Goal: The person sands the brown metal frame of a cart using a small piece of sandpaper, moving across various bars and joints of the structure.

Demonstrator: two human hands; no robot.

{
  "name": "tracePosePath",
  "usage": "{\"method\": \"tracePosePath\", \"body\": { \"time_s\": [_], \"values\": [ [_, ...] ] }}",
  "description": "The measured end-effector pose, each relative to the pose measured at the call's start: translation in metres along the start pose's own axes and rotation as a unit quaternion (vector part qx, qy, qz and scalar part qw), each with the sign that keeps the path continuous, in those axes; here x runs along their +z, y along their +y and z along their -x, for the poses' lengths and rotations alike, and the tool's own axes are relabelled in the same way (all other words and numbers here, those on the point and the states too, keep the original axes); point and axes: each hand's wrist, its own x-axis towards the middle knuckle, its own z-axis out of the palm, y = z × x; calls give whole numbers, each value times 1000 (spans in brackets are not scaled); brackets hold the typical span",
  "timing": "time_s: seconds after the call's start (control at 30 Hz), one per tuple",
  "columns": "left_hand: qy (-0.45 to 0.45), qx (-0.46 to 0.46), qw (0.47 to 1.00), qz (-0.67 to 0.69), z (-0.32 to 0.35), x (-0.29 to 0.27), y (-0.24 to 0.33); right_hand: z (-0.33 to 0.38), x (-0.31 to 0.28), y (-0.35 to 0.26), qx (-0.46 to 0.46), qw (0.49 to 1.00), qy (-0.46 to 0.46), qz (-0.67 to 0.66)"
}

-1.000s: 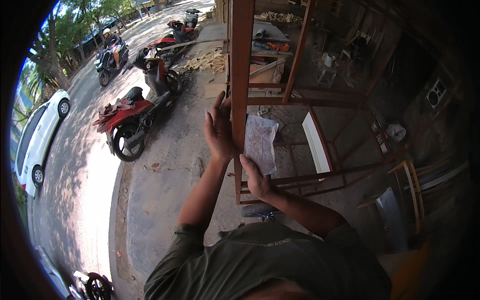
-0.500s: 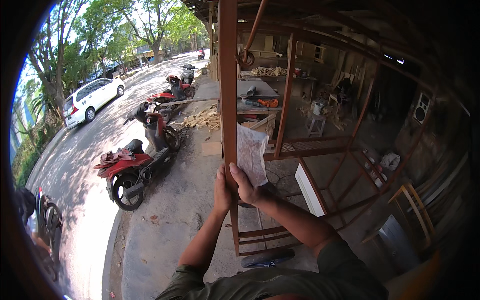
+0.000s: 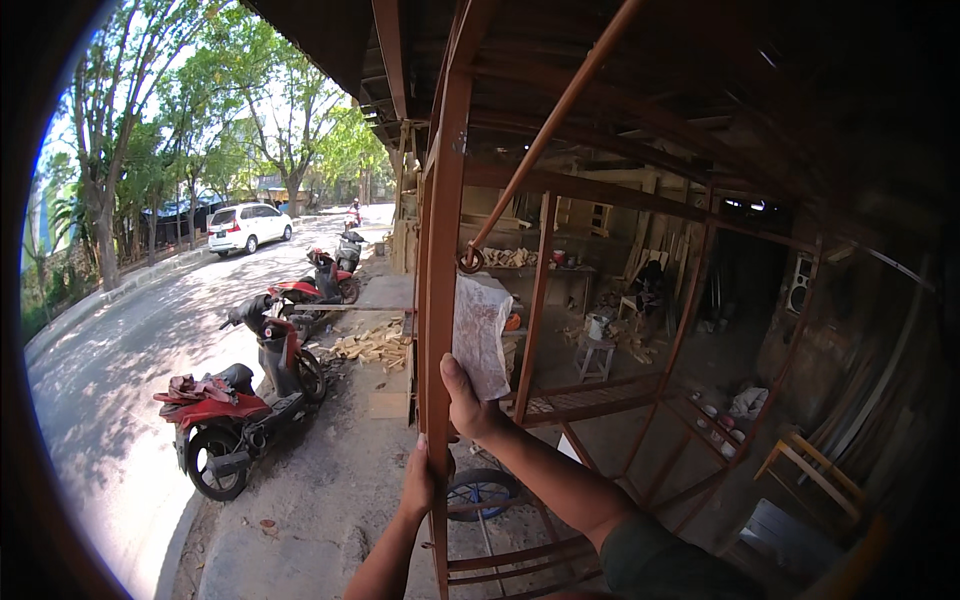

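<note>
A tall reddish-brown post [image 3: 440,270] of an upright frame stands directly before me. My left hand [image 3: 420,482] is closed around its lower part, thumb along the near face, most fingers hidden behind. Higher up, my right hand [image 3: 468,400] presses against the post's right side with the thumb pointing up; its other fingers are out of sight. A pale sheet with reddish-brown smears, like worn sandpaper [image 3: 482,335], sticks up from the right hand beside the post.
Brown rails [image 3: 590,410] of the frame extend right, and a slanting rod [image 3: 560,130] crosses above. A blue-rimmed wheel [image 3: 482,494] lies behind the post. Parked red motorbikes [image 3: 225,410] stand left by the road. Wood scraps [image 3: 370,345] and a stool [image 3: 594,358] are farther back.
My right hand has moved up the post with the sheet, and the left hand now sits below it. My view has tilted upward. The white car has driven farther along the road.
</note>
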Motion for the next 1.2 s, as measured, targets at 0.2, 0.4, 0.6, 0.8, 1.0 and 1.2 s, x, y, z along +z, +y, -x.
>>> {"method": "tracePosePath", "body": {
  "time_s": [0.2,0.4,0.6,0.8,1.0,1.2],
  "values": [
    [87,45,995,-15,-20,5,-42,95,12,3,19,998,62,27],
    [-72,-53,992,-94,6,-17,-21,18,6,-33,126,987,67,-69],
    [130,-10,991,-8,48,-41,-68,179,41,-23,221,969,113,-21],
    [137,37,989,-46,60,-31,-53,297,-43,-15,383,902,164,111],
    [-42,-36,984,-171,13,17,44,448,-162,13,462,838,209,203],
    [-75,32,972,-220,-41,45,119,533,-189,25,696,671,118,228]
  ]
}}
